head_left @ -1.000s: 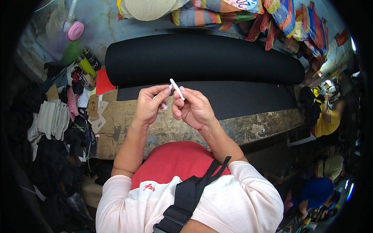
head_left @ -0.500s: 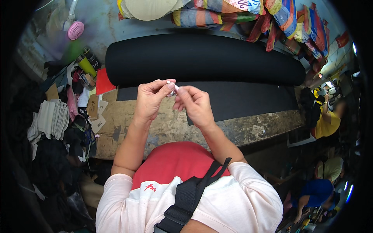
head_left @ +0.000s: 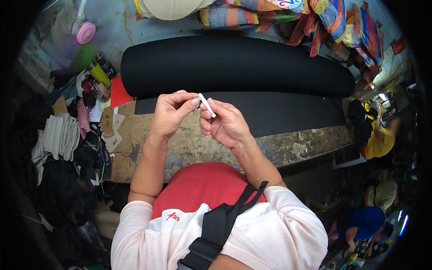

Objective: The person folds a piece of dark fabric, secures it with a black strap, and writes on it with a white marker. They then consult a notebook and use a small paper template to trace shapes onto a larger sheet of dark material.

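Over the worktable, my two hands are raised close together. My right hand (head_left: 228,125) pinches a short white stick (head_left: 207,106) between thumb and fingers, its upper end tilted toward the left hand. My left hand (head_left: 171,113) is closed in a pinch beside that upper end; what lies between its thumb and finger is too small to make out. Beyond them a large black roll of material (head_left: 234,65) lies across the table. A flat black sheet (head_left: 292,112) from it spreads under and to the right of my hands.
The worn wooden table (head_left: 144,150) has its front edge near my body. At the left are a red sheet (head_left: 120,93), cardboard pieces (head_left: 107,122), scissors (head_left: 104,155) and folded light cloth (head_left: 62,137). Colourful bundles (head_left: 270,15) line the back. A person in yellow (head_left: 378,141) sits far right.
The white stick now shows at fuller length in my right hand, turned more upright. My right hand has turned and opened its palm slightly; my left hand has shifted a little left.
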`<state>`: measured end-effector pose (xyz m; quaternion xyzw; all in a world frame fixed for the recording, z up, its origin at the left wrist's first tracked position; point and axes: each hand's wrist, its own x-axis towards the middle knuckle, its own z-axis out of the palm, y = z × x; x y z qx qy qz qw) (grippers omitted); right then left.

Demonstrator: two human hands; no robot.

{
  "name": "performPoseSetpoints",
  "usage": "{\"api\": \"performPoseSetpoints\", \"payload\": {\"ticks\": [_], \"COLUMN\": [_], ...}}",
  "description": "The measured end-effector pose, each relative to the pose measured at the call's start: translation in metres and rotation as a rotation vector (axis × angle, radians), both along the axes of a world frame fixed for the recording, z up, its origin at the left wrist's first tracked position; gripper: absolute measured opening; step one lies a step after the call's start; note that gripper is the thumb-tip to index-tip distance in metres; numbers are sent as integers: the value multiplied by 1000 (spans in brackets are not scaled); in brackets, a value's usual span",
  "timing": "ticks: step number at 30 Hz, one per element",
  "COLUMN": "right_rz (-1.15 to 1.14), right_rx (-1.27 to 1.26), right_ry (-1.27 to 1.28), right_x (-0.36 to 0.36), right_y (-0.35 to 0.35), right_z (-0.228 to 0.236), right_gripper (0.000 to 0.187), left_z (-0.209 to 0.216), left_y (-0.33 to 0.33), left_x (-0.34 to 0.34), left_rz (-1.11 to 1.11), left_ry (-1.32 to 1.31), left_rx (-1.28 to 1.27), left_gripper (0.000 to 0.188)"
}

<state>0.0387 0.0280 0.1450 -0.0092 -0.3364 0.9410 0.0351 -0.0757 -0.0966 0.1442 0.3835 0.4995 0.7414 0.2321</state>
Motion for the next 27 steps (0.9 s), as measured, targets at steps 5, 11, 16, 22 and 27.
{"api": "performPoseSetpoints", "payload": {"ticks": [5,11,16,22,27], "right_rz": [91,194,-149,-268,-202], "right_rx": [-91,-217,283,397,199], "right_ry": [-15,-32,-45,100,99], "right_x": [-1,-1,-2,-2,3], "right_y": [2,4,-3,-8,-4], "right_z": [-1,-3,-2,-9,-10], "right_gripper": [27,26,19,24,29], "left_z": [1,4,0,-3,-2], "left_y": [2,3,3,0,-3], "left_x": [6,5,6,8,13], "left_rz": [11,-93,-27,21,-33], "left_ry": [-72,-127,-85,-97,-244], "left_rx": [-4,-19,-15,-58,-24], "left_gripper": [15,18,13,11,14]}}
